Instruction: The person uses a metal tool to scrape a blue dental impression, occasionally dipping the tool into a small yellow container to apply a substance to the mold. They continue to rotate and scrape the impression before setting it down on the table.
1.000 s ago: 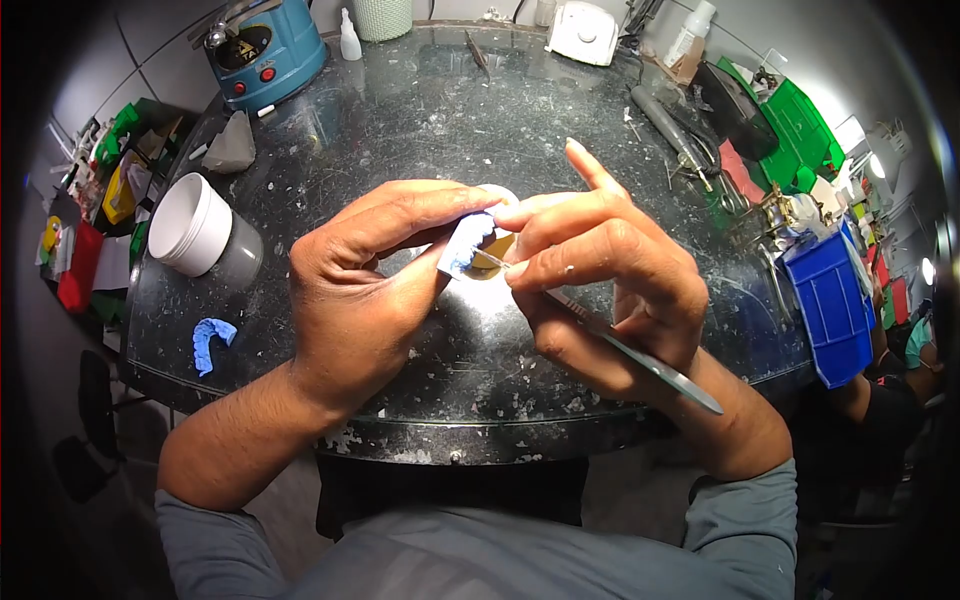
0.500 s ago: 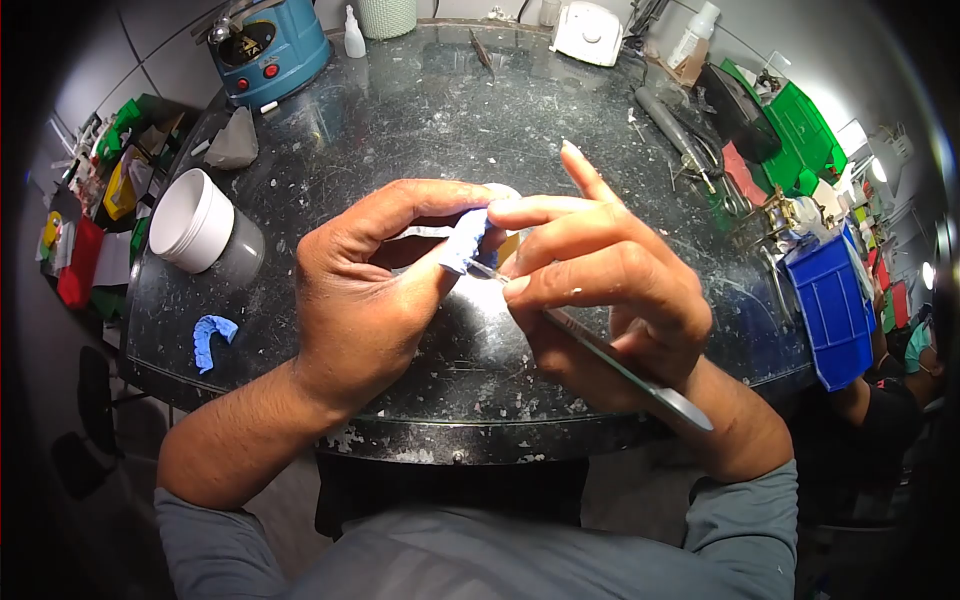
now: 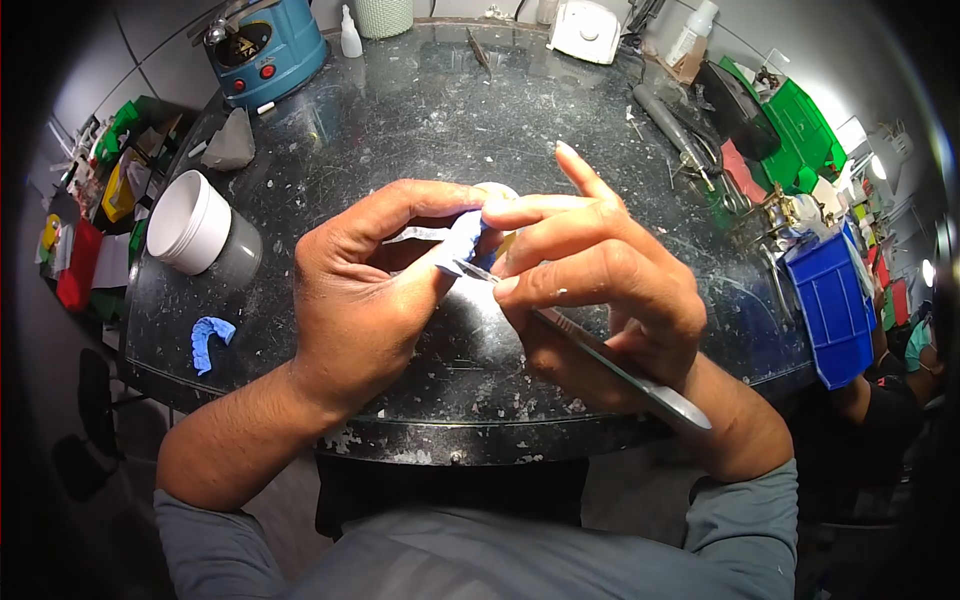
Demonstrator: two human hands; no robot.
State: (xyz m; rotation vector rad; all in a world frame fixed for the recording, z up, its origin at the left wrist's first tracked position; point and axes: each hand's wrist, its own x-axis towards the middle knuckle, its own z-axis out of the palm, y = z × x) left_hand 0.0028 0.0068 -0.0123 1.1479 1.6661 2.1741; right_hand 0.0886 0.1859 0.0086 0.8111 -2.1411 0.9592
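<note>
My left hand (image 3: 355, 285) is closed around a light blue dental impression piece (image 3: 462, 238), with the thumb below it and the fingers partly hidden behind. Pinched in my right hand (image 3: 615, 265) is a scalpel (image 3: 635, 375), its flat metal handle running down toward my right wrist. The blade end meets the lower edge of the blue piece near my left thumb. My right index fingertip rests by the top of the piece, and the little finger sticks up. A second blue arch-shaped dental impression (image 3: 204, 343) lies apart on the bench at left.
On the dark, scratched bench (image 3: 430, 130) stand a white tub (image 3: 188, 222) and a blue machine (image 3: 265, 60). A grey lump (image 3: 230, 142) lies behind the tub. To the right are a handpiece (image 3: 670, 130), a blue bin (image 3: 830, 310) and a green bin (image 3: 800, 135).
The scalpel tip and my right fingers have shifted slightly left along the lower edge of the blue piece. The piece has turned a little in my left hand.
</note>
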